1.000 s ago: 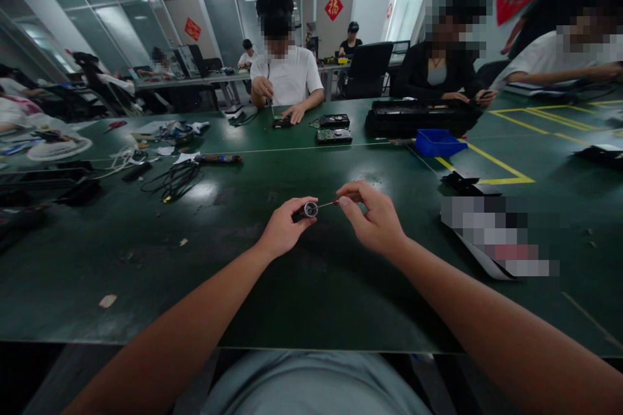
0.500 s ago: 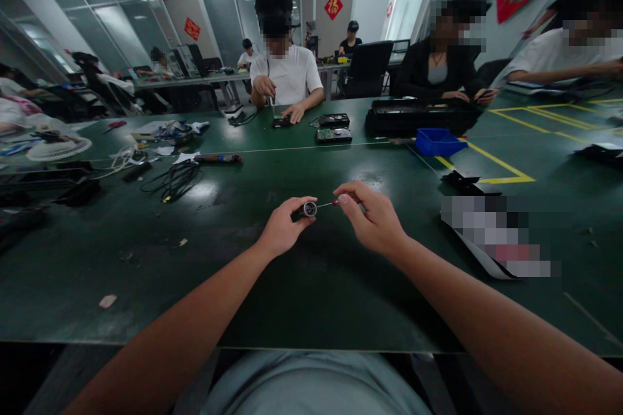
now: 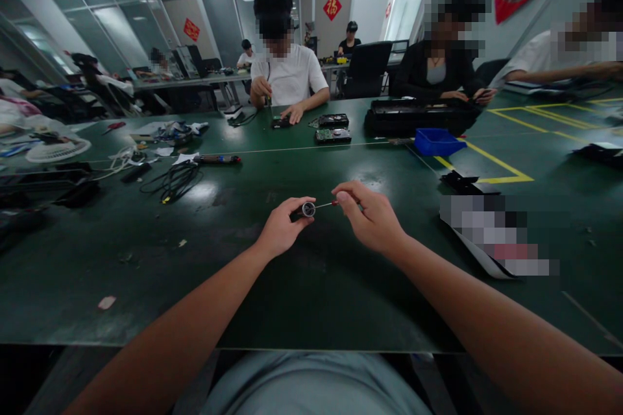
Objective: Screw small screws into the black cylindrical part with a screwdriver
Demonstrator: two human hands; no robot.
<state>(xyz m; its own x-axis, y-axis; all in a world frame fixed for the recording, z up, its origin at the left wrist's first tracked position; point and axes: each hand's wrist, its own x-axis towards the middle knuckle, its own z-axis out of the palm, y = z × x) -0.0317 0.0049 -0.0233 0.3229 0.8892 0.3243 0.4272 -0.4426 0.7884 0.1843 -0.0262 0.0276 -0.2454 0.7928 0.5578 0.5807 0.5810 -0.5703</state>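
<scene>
Between the thumb and fingers of my left hand point(image 3: 281, 228) is a small dark cylindrical part point(image 3: 308, 209) with a pale ring round its open end, which faces me. My right hand point(image 3: 368, 215) is closed on the red handle of a thin screwdriver point(image 3: 325, 205). Its metal shaft points left and reaches the right side of the cylinder; whether the tip sits in a screw is too small to tell. Both hands are held above the green table point(image 3: 341, 292), close together.
A blue bin point(image 3: 438, 142) and a long black housing point(image 3: 421, 118) lie to the far right. Hard drives point(image 3: 333, 135) sit ahead, near a co-worker point(image 3: 292, 78). A corded pen-like tool point(image 3: 217, 159) and cables point(image 3: 170, 181) are on the left; a pixelated sheet point(image 3: 491, 240) is at right.
My hands hold the same part and screwdriver in almost the same place. The view has shifted very slightly. At the far right, a co-worker's head has moved.
</scene>
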